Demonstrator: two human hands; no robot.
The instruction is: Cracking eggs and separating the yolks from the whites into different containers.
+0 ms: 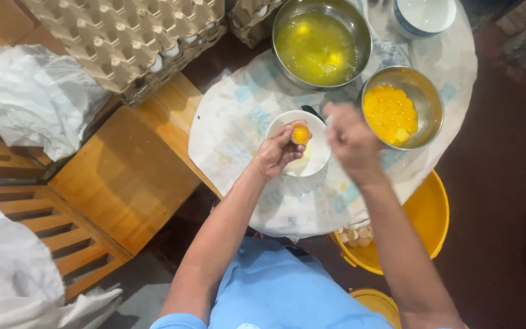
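Observation:
My left hand [277, 152] holds half an eggshell with an orange yolk [301, 134] in it, over a small white bowl [319, 159]. My right hand [349, 139] is blurred, just right of the bowl; whether it holds anything I cannot tell. A steel bowl of yolks [401, 108] sits to the right. A larger steel bowl of egg whites [321, 44] stands behind it.
Cardboard egg trays [130, 38] are stacked at the back left on a wooden stand [124, 176]. A yellow bucket [428, 219] with eggshells sits below the round covered table [238, 122]. A white-and-blue bowl [424, 15] is at the back. White plastic bags [28, 100] lie left.

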